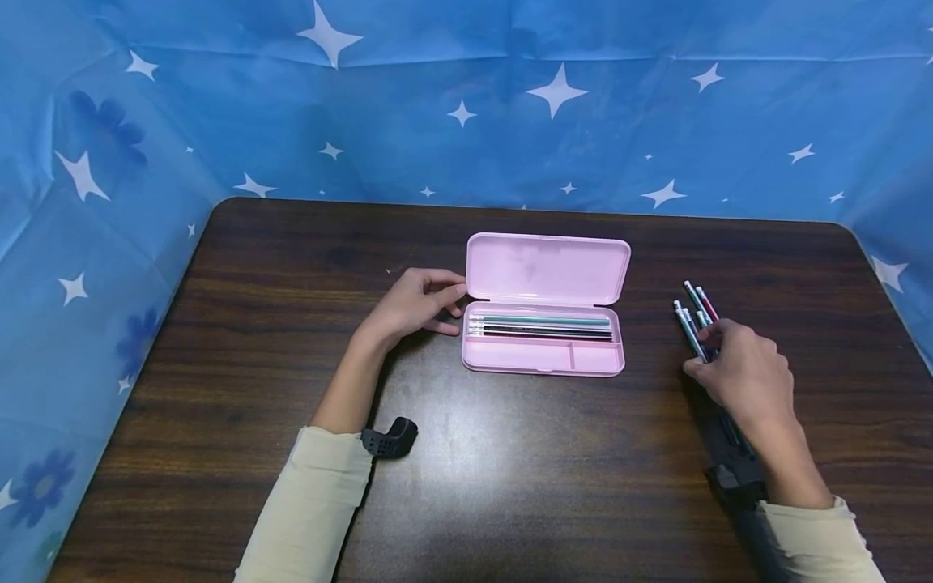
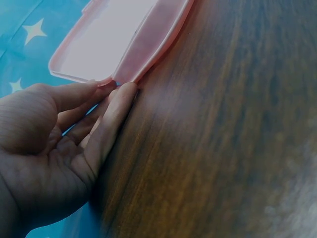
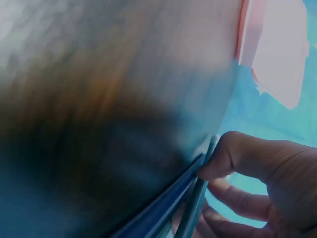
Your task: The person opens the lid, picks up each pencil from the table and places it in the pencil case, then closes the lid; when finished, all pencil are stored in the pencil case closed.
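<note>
An open pink case (image 1: 517, 355) lies near the middle of the table's (image 1: 219, 364) far edge. The left hand (image 1: 415, 304) is at its left end, fingers extended and spread, fingertips touching the corner by the hinge. To the case's right, well apart from it and toward the table's right edge, the right hand (image 1: 751, 372) pinches a bundle (image 1: 688, 330) of pencils between thumb and curled fingers.

The bundle shows blue-grey, teal and red barrels with pale ends, slightly fanned. A row of pencils (image 1: 547, 331), green, dark and red, fills the case's back compartment; two front compartments are divided by a wall.

The case's long axis runs along the far edge, lid tipped toward that edge. The bundle slants, pale ends pointing to the far edge and slightly left.
</note>
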`<state>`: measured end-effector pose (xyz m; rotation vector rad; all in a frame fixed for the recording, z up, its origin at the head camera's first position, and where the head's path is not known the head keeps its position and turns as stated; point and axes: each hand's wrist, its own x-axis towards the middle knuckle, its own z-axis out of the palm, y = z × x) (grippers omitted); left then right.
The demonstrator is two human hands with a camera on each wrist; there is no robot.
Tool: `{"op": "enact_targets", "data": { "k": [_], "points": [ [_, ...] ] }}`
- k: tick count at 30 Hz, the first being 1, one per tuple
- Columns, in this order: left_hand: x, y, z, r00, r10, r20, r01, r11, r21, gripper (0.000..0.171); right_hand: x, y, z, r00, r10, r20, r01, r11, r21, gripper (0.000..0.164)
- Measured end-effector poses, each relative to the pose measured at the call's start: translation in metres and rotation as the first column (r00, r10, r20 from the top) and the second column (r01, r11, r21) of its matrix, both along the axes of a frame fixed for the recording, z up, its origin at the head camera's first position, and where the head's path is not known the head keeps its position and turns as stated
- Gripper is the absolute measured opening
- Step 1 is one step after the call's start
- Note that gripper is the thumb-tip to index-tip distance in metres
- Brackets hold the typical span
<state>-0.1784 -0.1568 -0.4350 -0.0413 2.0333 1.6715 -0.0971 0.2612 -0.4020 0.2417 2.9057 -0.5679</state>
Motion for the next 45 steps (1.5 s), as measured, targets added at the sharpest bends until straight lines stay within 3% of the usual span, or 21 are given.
{"op": "enact_targets", "data": {
  "k": [6, 13, 20, 28, 45],
  "points": [
    [-0.001, 0.001, 0.001, 1.0, 0.002, 0.007, -0.002, 1.0, 0.004, 0.035, 0.0, 0.002, 0.003, 0.999, -0.026, 0.023, 0.026, 1.0, -0.011, 0.035],
    [-0.001, 0.001, 0.001, 1.0, 0.007, 0.008, -0.007, 1.0, 0.005, 0.034, 0.003, 0.006, 0.008, 1.0, -0.016, -0.009, 0.016, 0.999, -0.03, 0.032],
    [0.0, 0.0, 0.001, 1.0, 0.009, 0.008, -0.009, 1.0, 0.008, 0.033, 0.004, -0.003, 0.016, 0.997, 0.038, -0.072, -0.042, 0.998, -0.057, 0.029],
    [0.001, 0.0, 0.003, 1.0, 0.005, 0.004, -0.005, 1.0, 0.014, 0.033, 0.002, -0.021, 0.023, 0.978, 0.092, -0.187, -0.105, 0.993, -0.062, 0.022],
    [0.0, 0.0, 0.003, 1.0, -0.002, 0.011, 0.002, 1.0, 0.016, 0.035, -0.011, -0.063, 0.031, 0.954, 0.174, -0.245, -0.213, 0.967, -0.141, 0.024]
  ]
}}
